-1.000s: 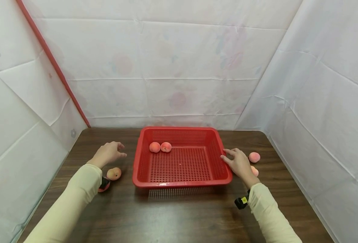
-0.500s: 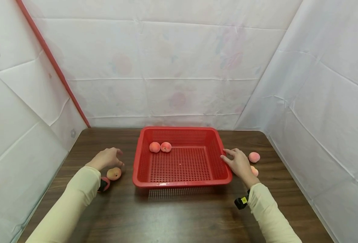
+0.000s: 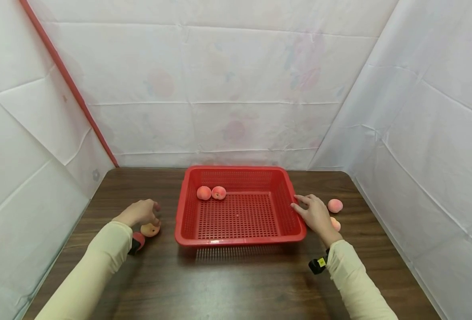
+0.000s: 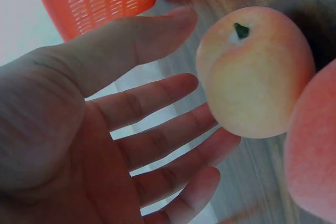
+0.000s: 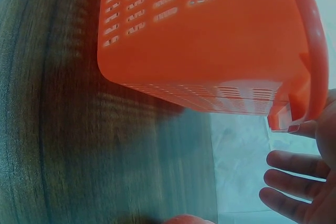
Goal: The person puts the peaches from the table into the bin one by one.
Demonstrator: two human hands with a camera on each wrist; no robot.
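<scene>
Holding the left grip released, with loosely spread fingers, at the far side of a round, yellow-and-pink, matte-skinned peach with a small dark-green stem tip; cannot tell touching from merely near; just beside, on the near side, a round, deep reddish-pink peach, partly covered by a black wrist device; resting the right grip, unclenched and with fingers mostly straight, against the right rim of a rectangular, red, perforated plastic basket; standing upright on a dark brown, wood-grained bench; inside, towards the far left corner, side by side, a round, orange-red peach and a round, pinkish-red peach; on the bench to the right of the basket, a round, pale pink peach and, partly hidden by the right grip, a round, light orange-pink peach; behind everything, creased white sheeting with faint floral prints.
</scene>
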